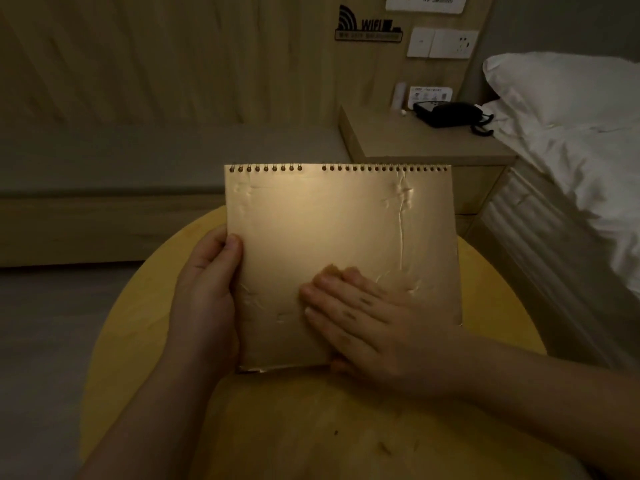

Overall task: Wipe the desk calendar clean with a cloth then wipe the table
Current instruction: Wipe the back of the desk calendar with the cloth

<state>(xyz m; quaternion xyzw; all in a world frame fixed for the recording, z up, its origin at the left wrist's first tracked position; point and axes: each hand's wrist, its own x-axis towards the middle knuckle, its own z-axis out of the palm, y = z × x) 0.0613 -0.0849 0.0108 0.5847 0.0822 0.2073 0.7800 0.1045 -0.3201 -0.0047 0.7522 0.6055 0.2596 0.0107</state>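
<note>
The desk calendar (pixel 322 230) is a gold-brown card with a spiral binding along its top edge and dents in its surface. It is held tilted up over the round wooden table (pixel 284 420). My left hand (pixel 204 296) grips its left edge, thumb on the front. My right hand (pixel 374 327) lies flat on the lower right of the card, fingers together. A small fuzzy tan edge of the cloth (pixel 331 268) peeks out past the fingertips; the rest of it is hidden under the hand.
A bedside shelf (pixel 398 140) behind the table carries a black telephone (pixel 450 114). The bed with a white pillow (pixel 571 98) and duvet stands at the right. A low wooden bench runs along the wall on the left, with grey floor below it.
</note>
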